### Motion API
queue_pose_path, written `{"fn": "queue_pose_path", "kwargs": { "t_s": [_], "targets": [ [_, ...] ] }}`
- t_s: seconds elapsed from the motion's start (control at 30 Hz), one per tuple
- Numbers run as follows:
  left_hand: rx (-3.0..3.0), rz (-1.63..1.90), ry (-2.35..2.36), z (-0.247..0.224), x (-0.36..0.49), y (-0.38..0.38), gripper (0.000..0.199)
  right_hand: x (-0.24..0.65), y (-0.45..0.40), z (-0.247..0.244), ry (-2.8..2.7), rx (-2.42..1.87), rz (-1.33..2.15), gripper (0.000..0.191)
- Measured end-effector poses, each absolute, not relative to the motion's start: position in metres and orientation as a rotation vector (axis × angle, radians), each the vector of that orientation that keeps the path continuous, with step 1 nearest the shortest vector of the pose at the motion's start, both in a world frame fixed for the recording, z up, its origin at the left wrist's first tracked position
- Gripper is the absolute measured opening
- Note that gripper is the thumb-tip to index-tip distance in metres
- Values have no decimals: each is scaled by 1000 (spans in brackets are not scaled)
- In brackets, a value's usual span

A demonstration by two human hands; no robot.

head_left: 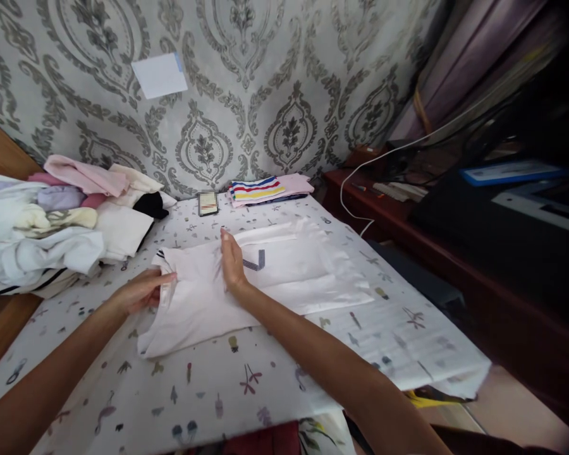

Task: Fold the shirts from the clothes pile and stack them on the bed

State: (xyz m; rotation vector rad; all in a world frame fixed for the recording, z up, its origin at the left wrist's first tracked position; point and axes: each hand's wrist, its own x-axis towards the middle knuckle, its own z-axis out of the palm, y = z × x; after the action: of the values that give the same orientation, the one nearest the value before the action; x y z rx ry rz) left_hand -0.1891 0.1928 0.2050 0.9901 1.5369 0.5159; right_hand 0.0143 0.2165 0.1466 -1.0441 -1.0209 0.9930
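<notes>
White garment: the white garment (184, 294) lies lengthwise on the patterned surface (208, 379), beneath and between the hands, reaching past the right one; its long edges look turned in, its length seems not yet doubled over.
Left hand: the left hand (145, 292) pinches the garment's near-left end, thumb on top.
Right hand: the right hand (233, 260), apart from the left, stands edge-down across the middle, fingers straight, gripping nothing.
Folded: a small neat stack (265, 189), striped piece on top, beyond the right hand.
Loose: a rumpled heap (80, 212), unfolded, beyond and left of the left hand.
</notes>
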Motion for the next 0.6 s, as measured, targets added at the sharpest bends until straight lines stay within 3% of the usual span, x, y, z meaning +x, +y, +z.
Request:
{"fn": "queue_pose_path", "kwargs": {
  "t_s": [0.13,0.33,0.6],
  "targets": [
    [994,579,1473,204,-181,181,57,13,207,157,-1169,-1048,990,67],
    [952,854,1387,209,-164,173,59,9,217,139,-843,-1143,1212,73],
    [1119,836,1217,256,-87,202,43,33,235,136,-761,-973,1319,84]
  ]
}}
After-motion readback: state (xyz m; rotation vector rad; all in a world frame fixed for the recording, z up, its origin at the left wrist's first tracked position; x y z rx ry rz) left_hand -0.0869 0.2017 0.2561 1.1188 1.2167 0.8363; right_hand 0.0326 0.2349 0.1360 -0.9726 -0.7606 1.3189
